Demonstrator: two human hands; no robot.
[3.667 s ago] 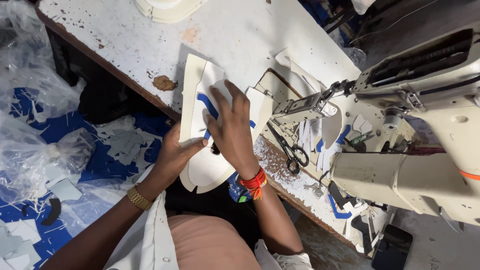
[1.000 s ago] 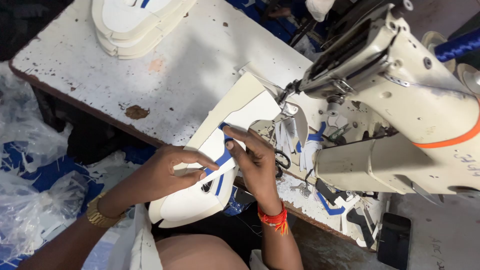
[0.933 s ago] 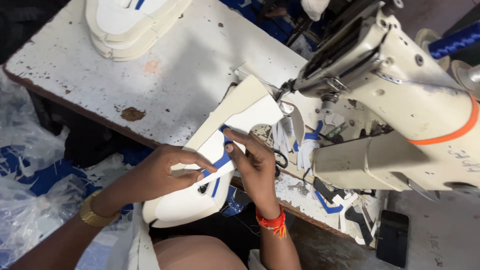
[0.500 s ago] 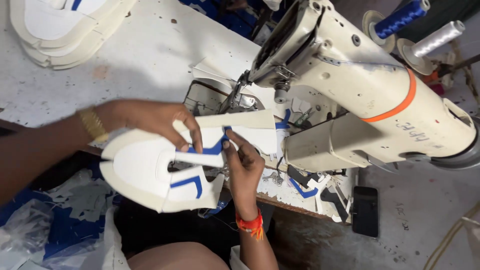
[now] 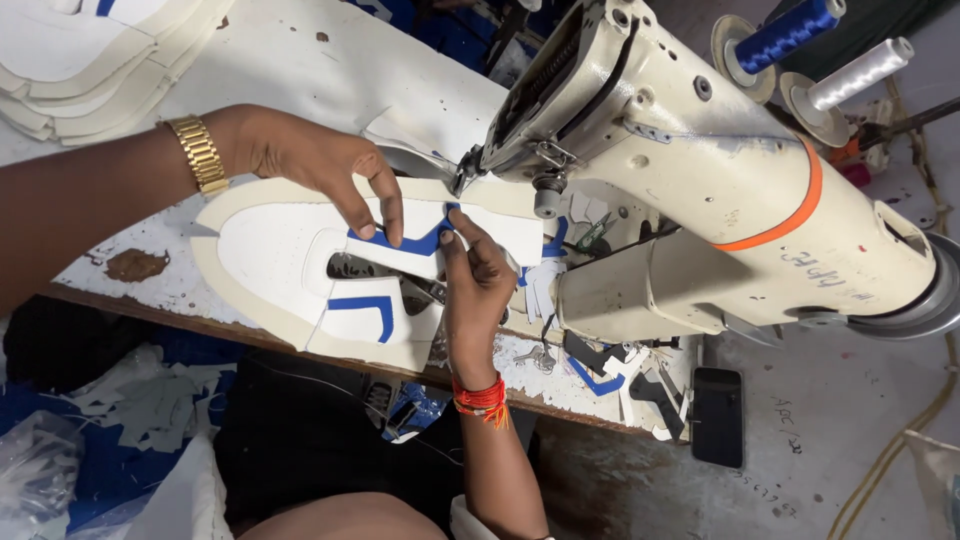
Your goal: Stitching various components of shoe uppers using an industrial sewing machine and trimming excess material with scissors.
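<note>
Head view: I see both hands on a white shoe upper (image 5: 270, 255) at the sewing machine (image 5: 700, 190)

My left hand (image 5: 310, 165) presses fingertips on its blue trim (image 5: 415, 240); my right hand (image 5: 478, 285) pinches the piece's edge near the needle, on the worn white table (image 5: 290, 75)

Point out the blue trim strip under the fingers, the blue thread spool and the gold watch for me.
blue trim strip (image 5: 425, 241): head view, middle of the strip between the two hands.
blue thread spool (image 5: 787, 32): head view, middle of the wound thread.
gold watch (image 5: 201, 154): head view, band on the left wrist.
</note>
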